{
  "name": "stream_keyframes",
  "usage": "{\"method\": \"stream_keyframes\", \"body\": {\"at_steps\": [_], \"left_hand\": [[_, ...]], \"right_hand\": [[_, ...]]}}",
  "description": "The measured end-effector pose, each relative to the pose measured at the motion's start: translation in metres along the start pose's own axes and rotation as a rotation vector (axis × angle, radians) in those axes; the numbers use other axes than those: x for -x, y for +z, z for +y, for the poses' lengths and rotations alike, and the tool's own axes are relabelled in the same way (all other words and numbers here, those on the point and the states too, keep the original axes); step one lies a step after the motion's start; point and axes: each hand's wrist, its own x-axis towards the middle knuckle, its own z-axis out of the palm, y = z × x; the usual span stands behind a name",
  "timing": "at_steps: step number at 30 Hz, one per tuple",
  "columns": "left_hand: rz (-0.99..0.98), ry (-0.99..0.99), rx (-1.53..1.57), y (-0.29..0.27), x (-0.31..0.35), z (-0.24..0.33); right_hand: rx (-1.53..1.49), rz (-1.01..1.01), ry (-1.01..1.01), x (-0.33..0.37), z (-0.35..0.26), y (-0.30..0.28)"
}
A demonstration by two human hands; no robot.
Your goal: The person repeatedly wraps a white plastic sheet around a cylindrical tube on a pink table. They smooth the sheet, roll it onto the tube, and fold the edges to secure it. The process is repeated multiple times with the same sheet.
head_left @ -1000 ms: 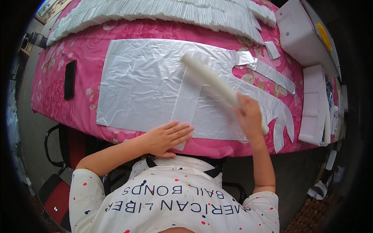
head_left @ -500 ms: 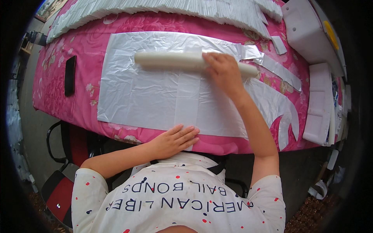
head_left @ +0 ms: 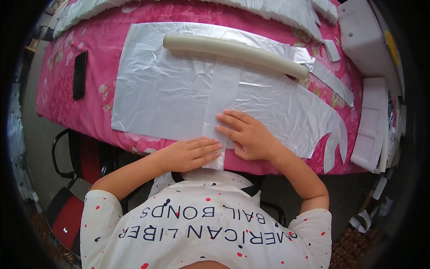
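Observation:
A large silvery-white plastic sheet (head_left: 156, 98) lies flat on the table, lightly creased. A translucent strip (head_left: 221, 85) runs down its middle, and its lower end hangs past the sheet's near edge. My left hand (head_left: 190, 154) rests flat, fingers stretched together, on that near end of the strip. Just right of it, my right hand (head_left: 251, 134) lies with fingers extended over the strip's right edge, its thumb lower down. Across the far part of the sheet lies a pale, slightly curved-looking tube (head_left: 233, 51), which neither hand touches.
A pink flowered cloth (head_left: 96, 112) covers the table. At the back stand long rows of white folded sheets (head_left: 268, 13). A dark phone-like slab (head_left: 80, 75) lies at left; silvery offcuts (head_left: 331, 83) and white foam boxes (head_left: 371, 121) are at right. Red-black chairs (head_left: 67, 219) stand lower left.
My right hand has let go of the tube and come down beside my left hand. The tube now lies still on the far part of the sheet.

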Motion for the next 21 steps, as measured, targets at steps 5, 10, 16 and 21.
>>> {"method": "stream_keyframes", "body": {"at_steps": [5, 10, 16, 21], "left_hand": [[-0.043, -0.092, -0.173, -0.005, -0.005, -0.010], [0.002, -0.046, -0.059, -0.006, 0.001, -0.015], [-0.023, -0.146, -0.081, -0.019, -0.013, -0.018], [-0.002, -0.256, -0.040, -0.022, -0.022, -0.022]], "right_hand": [[0.053, 0.019, 0.054, -0.001, -0.009, 0.003], [0.046, 0.106, 0.063, -0.002, -0.010, 0.006], [0.167, 0.308, 0.086, -0.001, -0.004, 0.027], [0.190, 0.347, 0.098, 0.002, -0.005, 0.024]]}}
